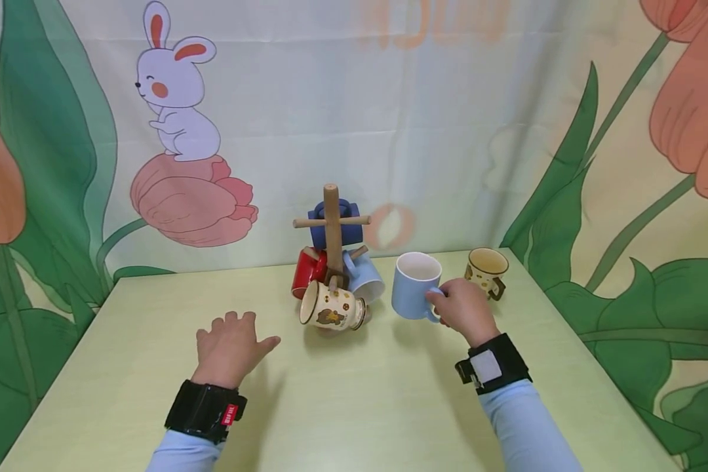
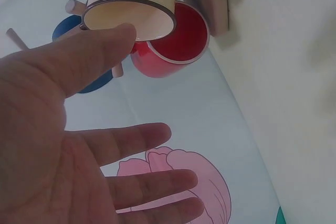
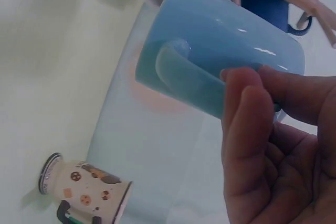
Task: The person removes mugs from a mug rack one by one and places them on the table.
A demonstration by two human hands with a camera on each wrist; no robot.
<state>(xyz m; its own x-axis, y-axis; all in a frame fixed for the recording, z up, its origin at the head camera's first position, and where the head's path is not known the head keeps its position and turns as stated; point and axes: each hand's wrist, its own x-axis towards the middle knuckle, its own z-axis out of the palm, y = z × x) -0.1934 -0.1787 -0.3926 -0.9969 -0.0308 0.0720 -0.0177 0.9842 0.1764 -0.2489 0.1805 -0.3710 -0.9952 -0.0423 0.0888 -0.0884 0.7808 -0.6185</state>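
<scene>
My right hand (image 1: 465, 309) pinches the handle of a light blue mug (image 1: 412, 292), which is upright with its shadow lower down on the table. In the right wrist view, thumb and fingers close on that handle (image 3: 189, 72). My left hand (image 1: 229, 351) is spread over the table with nothing in it. Nearest to it is a cream mug with a bear print (image 1: 333, 309), hung sideways on a wooden mug tree (image 1: 332, 229). On the tree also hang a red mug (image 1: 307, 272), a dark blue mug (image 1: 351, 233) and a second light blue mug (image 1: 366, 278).
Another cream patterned mug (image 1: 487, 265) stands upright near the back right corner of the pale table (image 1: 342, 406). Behind the table hangs a printed curtain (image 1: 307, 118) with a rabbit and tulips. Upper pegs (image 1: 356, 220) of the tree stick out sideways.
</scene>
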